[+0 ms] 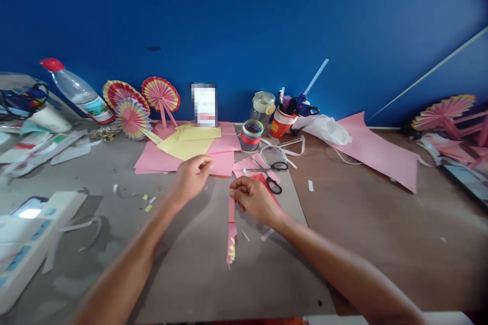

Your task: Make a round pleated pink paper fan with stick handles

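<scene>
My right hand [254, 200] pinches the upper end of a narrow folded pink paper strip [231, 214]. The strip hangs toward me, and its lower end shows a stepped yellow-and-pink edge. My left hand [191, 179] is up and to the left of the strip, its fingers curled together near the front of the pink paper sheets [147, 159]. Whatever lies between those fingertips, if anything, is too small to make out. Just beyond my right hand are black-handled scissors [274, 186], partly over a red piece of paper [262, 179].
Finished paper fans [160, 94] lean at the back left beside a tilted bottle [82, 94]. A phone [205, 105] stands behind yellow paper [186, 143]. A jar [251, 137] and a red cup [282, 123] stand behind the scissors. A power strip [41, 238] lies at left.
</scene>
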`<state>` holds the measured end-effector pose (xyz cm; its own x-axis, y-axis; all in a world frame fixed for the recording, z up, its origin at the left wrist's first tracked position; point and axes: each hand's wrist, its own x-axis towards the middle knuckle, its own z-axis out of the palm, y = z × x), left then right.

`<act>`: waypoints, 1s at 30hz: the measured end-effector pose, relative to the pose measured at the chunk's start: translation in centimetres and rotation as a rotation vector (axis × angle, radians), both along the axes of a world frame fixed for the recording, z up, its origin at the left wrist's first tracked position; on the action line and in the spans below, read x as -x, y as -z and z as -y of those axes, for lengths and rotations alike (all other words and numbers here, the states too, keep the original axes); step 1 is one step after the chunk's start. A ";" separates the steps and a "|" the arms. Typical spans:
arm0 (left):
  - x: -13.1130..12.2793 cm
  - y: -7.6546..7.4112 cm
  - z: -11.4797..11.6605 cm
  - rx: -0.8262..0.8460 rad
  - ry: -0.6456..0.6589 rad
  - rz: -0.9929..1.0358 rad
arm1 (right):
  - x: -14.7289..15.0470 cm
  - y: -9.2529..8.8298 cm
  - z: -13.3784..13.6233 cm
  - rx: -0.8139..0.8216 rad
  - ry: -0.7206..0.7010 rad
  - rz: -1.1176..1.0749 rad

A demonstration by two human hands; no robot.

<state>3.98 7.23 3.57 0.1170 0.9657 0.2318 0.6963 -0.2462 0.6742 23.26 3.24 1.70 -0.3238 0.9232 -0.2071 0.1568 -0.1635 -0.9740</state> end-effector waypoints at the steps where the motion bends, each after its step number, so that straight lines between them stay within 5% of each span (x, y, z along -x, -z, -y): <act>1: -0.2 0.2 0.3 0.010 0.029 0.008 | 0.2 0.2 0.1 0.002 -0.018 0.011; 9: -2.0 0.1 4.1 0.100 0.102 -0.052 | 0.4 0.4 0.3 -0.238 -0.117 0.336; 15: -2.8 -0.4 7.3 0.258 0.440 -0.250 | 0.0 0.8 0.0 -0.429 -0.156 0.567; 20: -2.8 0.3 9.3 0.193 0.600 -0.472 | 0.0 1.0 -0.2 -0.470 -0.208 0.689; 27: -2.8 2.5 11.3 -0.070 0.592 -0.611 | -0.2 1.6 -0.3 -0.578 -0.300 0.895; 30: -2.6 2.4 11.0 -0.040 0.644 -0.617 | -0.2 1.6 -0.3 -0.636 -0.344 0.958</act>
